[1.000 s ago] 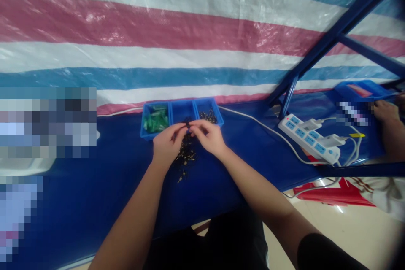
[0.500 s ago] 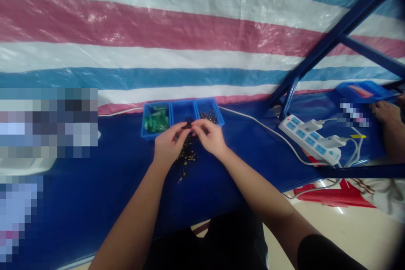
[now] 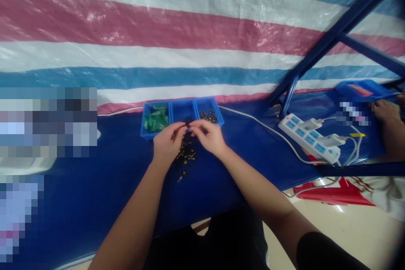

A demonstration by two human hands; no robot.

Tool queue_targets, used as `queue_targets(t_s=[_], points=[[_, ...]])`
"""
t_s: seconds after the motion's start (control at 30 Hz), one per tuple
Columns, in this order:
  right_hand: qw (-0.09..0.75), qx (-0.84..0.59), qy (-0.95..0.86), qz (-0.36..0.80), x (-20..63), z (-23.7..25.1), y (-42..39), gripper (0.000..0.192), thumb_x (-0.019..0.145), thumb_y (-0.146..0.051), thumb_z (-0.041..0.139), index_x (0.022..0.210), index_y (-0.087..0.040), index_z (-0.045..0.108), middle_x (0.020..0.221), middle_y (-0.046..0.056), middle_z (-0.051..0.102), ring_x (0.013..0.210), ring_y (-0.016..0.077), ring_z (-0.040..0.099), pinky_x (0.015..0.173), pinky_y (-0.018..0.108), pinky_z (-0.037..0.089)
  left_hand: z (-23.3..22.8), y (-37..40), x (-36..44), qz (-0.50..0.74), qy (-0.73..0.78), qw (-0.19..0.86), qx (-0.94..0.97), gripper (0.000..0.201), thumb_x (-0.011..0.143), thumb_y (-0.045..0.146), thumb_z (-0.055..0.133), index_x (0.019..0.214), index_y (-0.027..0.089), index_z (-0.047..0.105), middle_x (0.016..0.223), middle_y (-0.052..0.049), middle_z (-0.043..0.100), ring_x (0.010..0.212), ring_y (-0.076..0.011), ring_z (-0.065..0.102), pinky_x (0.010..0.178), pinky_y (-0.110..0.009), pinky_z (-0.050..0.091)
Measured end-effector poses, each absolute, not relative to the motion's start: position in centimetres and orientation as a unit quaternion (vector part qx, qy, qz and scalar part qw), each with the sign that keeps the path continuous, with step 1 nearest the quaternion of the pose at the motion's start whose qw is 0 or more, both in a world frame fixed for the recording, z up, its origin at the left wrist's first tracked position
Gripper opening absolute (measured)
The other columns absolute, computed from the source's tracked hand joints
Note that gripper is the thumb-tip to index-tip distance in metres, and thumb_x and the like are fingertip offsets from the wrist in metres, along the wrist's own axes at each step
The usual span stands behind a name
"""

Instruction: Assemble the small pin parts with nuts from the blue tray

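A left hand and right hand are pinching a small dark piece, seemingly for fine control; loose parts are lying within reach.

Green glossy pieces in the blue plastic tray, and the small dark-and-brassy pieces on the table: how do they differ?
The green glossy pieces sit inside the blue plastic tray's left compartment; the small dark-and-brassy pieces lie on the dark blue table. The green pieces are all greenish; the dark-and-brassy ones mix black and gold tones. The green pieces look chunkier, the dark-and-brassy ones thinner. Both are jumbled heaps.
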State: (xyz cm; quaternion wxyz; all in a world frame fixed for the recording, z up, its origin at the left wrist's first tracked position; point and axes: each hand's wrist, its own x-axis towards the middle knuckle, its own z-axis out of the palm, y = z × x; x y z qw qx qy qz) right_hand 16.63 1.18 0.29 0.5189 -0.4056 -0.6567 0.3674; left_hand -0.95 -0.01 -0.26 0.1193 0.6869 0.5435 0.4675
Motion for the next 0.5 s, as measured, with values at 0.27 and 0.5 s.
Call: queue_targets(t_s=[0.27,0.5], points=[[0.535,-0.399,-0.635,0.390,16.60,0.28,1.33,0.018,0.095,-0.033,0.064,0.102,-0.018,0.069,0.080,0.003,0.074,0.067,0.0130,0.073,0.059,0.023,0.055,-0.34,0.00,-0.97,0.456,0.543,0.109,0.697,0.029,0.094,0.041,0.064,0.112,0.022,0.075,0.092,-0.004,0.079,0.074,-0.0145,0.073,0.075,-0.026,0.058],[0.525,-0.386,-0.648,0.394,16.78,0.70,1.16,0.025,0.095,-0.040,0.065,0.106,-0.019,0.073,0.088,0.005,0.076,0.072,0.0143,0.073,0.062,0.026,0.057,-0.30,0.20,-1.09,0.440,0.530,0.076,0.721,0.027,0.095,0.038,0.062,0.109,0.021,0.077,0.095,-0.005,0.080,0.082,-0.0166,0.075,0.083,-0.027,0.058]])
